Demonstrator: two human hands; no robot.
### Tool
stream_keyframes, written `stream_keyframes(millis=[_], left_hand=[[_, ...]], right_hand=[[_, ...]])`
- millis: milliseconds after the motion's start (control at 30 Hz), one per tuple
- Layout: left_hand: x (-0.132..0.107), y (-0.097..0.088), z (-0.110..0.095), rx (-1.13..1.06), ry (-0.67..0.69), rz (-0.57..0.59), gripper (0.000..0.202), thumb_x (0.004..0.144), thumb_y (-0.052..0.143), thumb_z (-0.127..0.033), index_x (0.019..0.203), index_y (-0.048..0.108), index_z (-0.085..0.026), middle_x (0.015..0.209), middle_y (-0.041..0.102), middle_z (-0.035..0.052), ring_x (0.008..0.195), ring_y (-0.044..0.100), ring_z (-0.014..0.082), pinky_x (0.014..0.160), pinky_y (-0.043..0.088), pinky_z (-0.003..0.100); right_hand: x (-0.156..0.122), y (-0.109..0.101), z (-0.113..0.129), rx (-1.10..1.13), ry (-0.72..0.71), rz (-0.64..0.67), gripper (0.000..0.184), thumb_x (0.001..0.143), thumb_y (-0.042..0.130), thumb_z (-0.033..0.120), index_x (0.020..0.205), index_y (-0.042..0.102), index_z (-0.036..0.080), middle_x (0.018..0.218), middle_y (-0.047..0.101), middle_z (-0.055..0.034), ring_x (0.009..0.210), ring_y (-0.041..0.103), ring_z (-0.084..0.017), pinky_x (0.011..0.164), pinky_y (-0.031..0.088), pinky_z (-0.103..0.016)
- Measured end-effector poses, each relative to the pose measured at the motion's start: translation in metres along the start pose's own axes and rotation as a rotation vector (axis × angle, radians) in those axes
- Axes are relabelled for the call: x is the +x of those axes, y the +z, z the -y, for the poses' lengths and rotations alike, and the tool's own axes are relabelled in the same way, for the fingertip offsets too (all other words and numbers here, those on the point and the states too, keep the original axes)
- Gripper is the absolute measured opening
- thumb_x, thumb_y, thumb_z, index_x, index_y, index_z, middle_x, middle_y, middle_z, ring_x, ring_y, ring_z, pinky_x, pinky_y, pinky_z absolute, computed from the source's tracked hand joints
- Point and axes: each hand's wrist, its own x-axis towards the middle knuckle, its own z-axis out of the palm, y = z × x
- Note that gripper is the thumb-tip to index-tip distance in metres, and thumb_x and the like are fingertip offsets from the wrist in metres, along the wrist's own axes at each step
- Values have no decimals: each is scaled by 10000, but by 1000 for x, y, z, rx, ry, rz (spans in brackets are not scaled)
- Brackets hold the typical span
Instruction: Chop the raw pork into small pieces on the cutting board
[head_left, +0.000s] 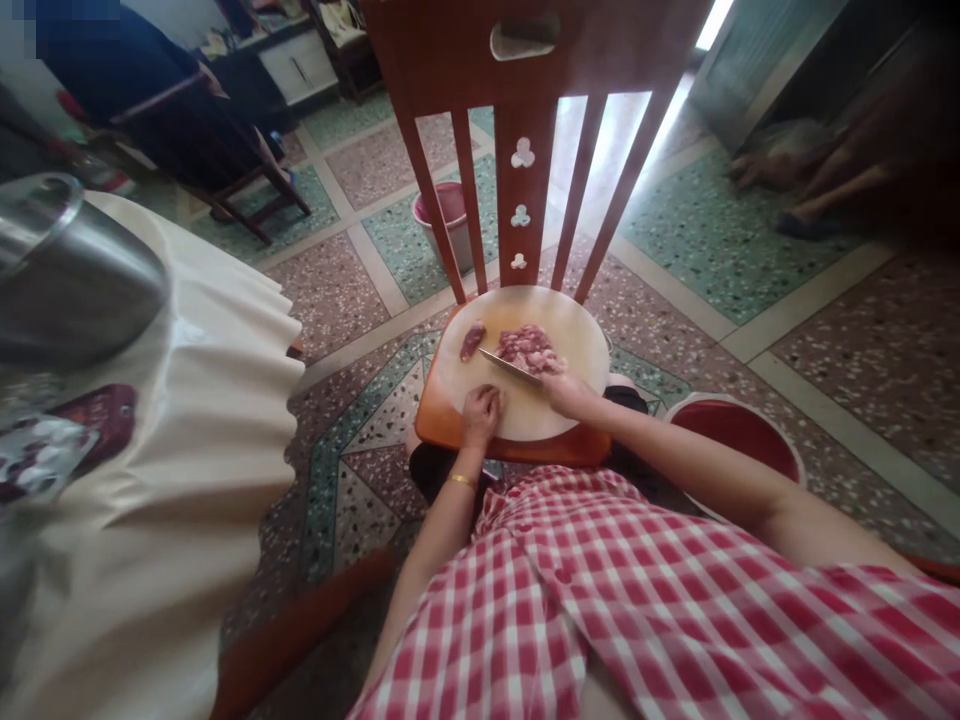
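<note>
A round, pale cutting board (465,385) lies on the seat of a wooden chair (435,412) in front of me. My right hand (568,394) is wrapped round the handle of a kitchen knife (510,366), its blade pointing left across the board. Just beyond the blade is a heap of cut-up raw meat (529,347). One separate piece of meat (472,340) lies to the left of the heap, near the knife's tip. My left hand (482,408) rests on the board's near left part, fingers curled in; whatever they may hold is hidden.
At left, a cloth-covered table (217,400) bears a steel pot (82,280) and a plastic bag (45,450). A red bucket (735,440) stands by my right side, another bucket (454,235) behind the chair. One person (172,110) sits at upper left; another person's legs (840,195) show at right.
</note>
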Motion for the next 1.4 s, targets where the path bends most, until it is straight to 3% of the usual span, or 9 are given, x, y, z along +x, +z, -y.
stream_keyframes(millis=[167,367,467,667,767,933,1200,1267,1400], left_hand=[[-4,0,-3,-3,11,-44,196,874,475,-247,970,627,-171,991,605,98,959,543,182,859,461,340],[-5,6,3,57,4,-31,137,850,476,-178,865,611,-157,869,621,86,862,553,191,787,467,337],[-4,11,7,73,6,-44,122,830,490,-154,852,610,-157,830,617,83,836,559,194,761,471,333],[-2,14,10,90,5,-51,122,832,488,-156,864,606,-160,853,616,92,845,567,195,773,466,340],[-2,14,8,112,-2,-39,117,823,497,-151,823,613,-164,823,609,87,833,557,198,759,465,338],[0,14,1,95,-45,-16,121,832,506,-166,818,627,-175,891,614,92,863,545,192,786,451,338],[4,5,-1,65,-40,32,163,848,481,-183,836,644,-169,878,629,83,869,562,193,807,457,339],[5,2,1,0,-64,17,182,858,472,-209,867,650,-171,928,629,83,912,565,190,834,462,339],[1,-2,3,-108,-142,-126,260,897,401,-245,957,641,-166,1000,611,94,982,558,172,894,457,335]], right_hand=[[-19,-1,15,-72,25,60,322,850,350,125,1133,504,140,920,656,-138,859,639,-238,699,453,-304],[-26,8,17,-108,-60,87,285,845,357,111,1089,505,124,871,661,-126,850,633,-227,690,444,-290],[-9,9,23,-100,-65,82,278,878,338,146,1096,511,139,914,661,-124,859,634,-218,694,451,-286],[42,1,57,-87,-152,55,263,878,373,156,1067,548,102,1012,644,-166,934,619,-225,755,450,-288],[25,4,42,-65,-141,68,304,883,349,144,1134,518,109,1011,646,-157,922,623,-216,753,449,-284],[-20,11,4,-88,-7,171,315,878,352,154,1159,490,121,929,659,-140,858,638,-220,707,452,-282],[41,0,56,-50,-83,64,309,869,389,154,1138,521,82,1052,635,-198,980,607,-232,832,434,-309],[35,-1,49,-35,-84,63,328,866,399,156,1162,517,77,1054,635,-198,997,598,-235,868,417,-316],[1,0,10,-33,-25,90,378,865,399,155,1224,481,71,1046,635,-197,946,610,-236,849,425,-319]])
